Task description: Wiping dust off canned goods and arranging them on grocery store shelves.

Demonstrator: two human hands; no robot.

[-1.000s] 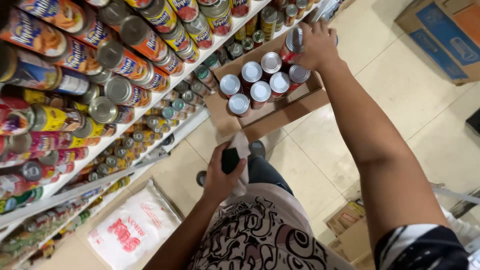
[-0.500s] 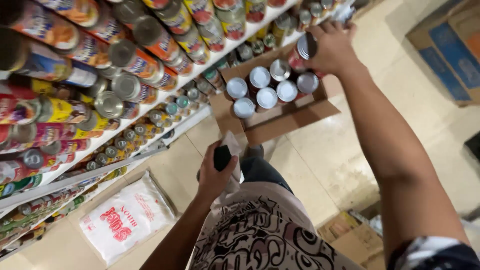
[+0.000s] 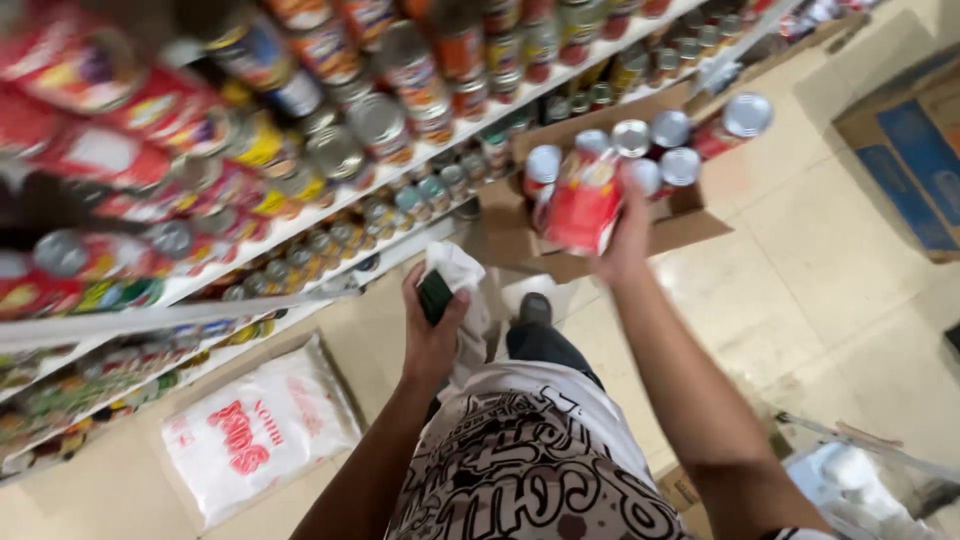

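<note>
My right hand (image 3: 625, 235) grips a red-labelled can (image 3: 580, 205), lifted just above an open cardboard box (image 3: 690, 225) that holds several cans with silver lids. My left hand (image 3: 432, 335) is held close to my body at waist height, closed around a dark green object (image 3: 434, 296) together with a white cloth (image 3: 462, 275). The picture is blurred by motion.
Store shelves (image 3: 300, 220) packed with rows of cans run along the left and top. A white sack with red print (image 3: 255, 430) lies on the tiled floor below the shelves. A blue and brown carton (image 3: 915, 130) stands at the right. My shoe (image 3: 535, 308) shows below the box.
My right hand has drawn back from the far side of the box with a red can in it. The view has swung, and my left hand has stayed put.
</note>
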